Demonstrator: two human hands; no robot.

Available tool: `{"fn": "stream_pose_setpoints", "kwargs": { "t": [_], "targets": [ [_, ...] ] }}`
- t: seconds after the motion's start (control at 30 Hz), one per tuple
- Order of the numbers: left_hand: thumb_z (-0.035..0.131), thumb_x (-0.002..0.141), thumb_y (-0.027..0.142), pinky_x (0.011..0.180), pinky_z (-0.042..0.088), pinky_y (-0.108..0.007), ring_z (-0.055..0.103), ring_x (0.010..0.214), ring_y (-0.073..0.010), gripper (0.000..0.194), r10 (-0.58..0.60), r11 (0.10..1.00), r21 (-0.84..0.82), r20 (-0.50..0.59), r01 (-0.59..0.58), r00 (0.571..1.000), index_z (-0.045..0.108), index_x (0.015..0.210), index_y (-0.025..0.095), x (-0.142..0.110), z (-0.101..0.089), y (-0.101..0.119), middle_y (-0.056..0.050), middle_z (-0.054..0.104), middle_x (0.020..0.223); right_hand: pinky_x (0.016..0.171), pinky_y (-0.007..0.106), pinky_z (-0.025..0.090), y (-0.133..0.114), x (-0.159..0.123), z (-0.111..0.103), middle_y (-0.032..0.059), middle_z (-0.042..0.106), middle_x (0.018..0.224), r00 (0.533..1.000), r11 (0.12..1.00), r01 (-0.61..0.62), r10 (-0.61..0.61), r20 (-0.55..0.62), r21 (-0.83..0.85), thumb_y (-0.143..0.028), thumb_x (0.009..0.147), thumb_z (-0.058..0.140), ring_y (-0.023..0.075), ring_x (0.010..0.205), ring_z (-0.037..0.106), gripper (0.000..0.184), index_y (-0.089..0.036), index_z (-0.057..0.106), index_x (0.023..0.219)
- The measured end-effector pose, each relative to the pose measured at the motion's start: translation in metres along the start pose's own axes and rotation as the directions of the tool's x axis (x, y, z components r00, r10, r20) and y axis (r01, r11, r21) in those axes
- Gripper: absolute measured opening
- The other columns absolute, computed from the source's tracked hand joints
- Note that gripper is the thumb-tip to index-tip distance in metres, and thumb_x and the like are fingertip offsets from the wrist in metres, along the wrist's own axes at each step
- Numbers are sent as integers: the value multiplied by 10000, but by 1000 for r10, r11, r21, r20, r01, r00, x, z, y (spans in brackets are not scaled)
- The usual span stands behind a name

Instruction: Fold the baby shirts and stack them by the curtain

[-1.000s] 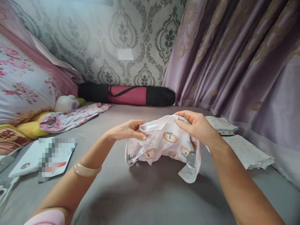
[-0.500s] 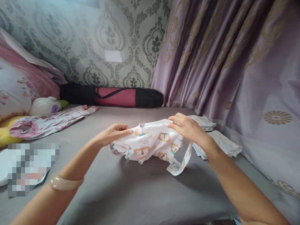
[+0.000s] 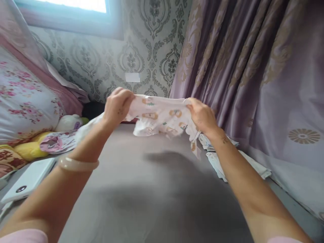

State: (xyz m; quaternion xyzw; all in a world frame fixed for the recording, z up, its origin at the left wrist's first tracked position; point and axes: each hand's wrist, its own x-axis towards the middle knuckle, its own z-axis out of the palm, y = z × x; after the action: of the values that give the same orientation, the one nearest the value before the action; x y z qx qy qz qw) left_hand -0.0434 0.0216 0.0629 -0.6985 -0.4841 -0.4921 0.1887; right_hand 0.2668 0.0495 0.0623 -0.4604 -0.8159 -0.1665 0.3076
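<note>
A small white garment with a lion print (image 3: 160,116) hangs in the air above the grey bed sheet (image 3: 152,199), stretched between both hands. My left hand (image 3: 117,105) is closed on its left edge. My right hand (image 3: 201,114) is closed on its right edge, and a loose sleeve dangles below that hand. A pale bangle (image 3: 77,164) sits on my left wrist. The garment is blurred by motion.
Folded white clothes (image 3: 222,157) lie stacked at the right by the purple curtain (image 3: 253,67). A floral pillow (image 3: 22,101), plush toys (image 3: 67,122), a pink patterned garment (image 3: 57,141) and a white device (image 3: 26,179) are at the left. A dark rolled bag (image 3: 92,108) lies by the wall.
Both hands have lifted the lion-print garment off the bed and pulled it taut, higher and farther away. The view has tilted up, so a window now shows.
</note>
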Motion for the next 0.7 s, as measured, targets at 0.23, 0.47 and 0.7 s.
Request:
{"fn": "stream_pose_setpoints", "kwargs": {
  "t": [0.23, 0.47, 0.7],
  "targets": [
    [526, 856, 383, 743, 461, -275, 572, 790, -173, 269, -87, 992, -86, 108, 96, 990, 702, 865, 180, -5, 15, -24, -36, 642, 826, 754, 326, 449, 13, 17, 10, 76, 732, 1041, 996, 994, -69, 64, 66, 83, -335, 973, 488, 283, 981, 672, 286, -250, 592, 1225],
    [534, 878, 357, 729, 454, -280, 552, 765, -154, 261, -181, 973, -153, -51, 171, 982, 719, 933, 182, -16, 16, -20, -33, 615, 850, 828, 334, 466, 21, 11, 20, 100, 727, 1010, 978, 975, -62, 102, -181, 215, -400, 986, 472, 255, 963, 664, 293, -197, 674, 1044],
    [564, 904, 313, 894, 432, -390, 543, 913, -208, 177, -13, 988, 135, -390, 71, 921, 721, 921, 235, -45, -22, 26, -37, 593, 859, 847, 338, 484, -8, -36, -8, 72, 681, 1133, 943, 993, -52, 83, -321, 105, -434, 1033, 344, 242, 1057, 627, 375, -258, 634, 1194]
  ]
}}
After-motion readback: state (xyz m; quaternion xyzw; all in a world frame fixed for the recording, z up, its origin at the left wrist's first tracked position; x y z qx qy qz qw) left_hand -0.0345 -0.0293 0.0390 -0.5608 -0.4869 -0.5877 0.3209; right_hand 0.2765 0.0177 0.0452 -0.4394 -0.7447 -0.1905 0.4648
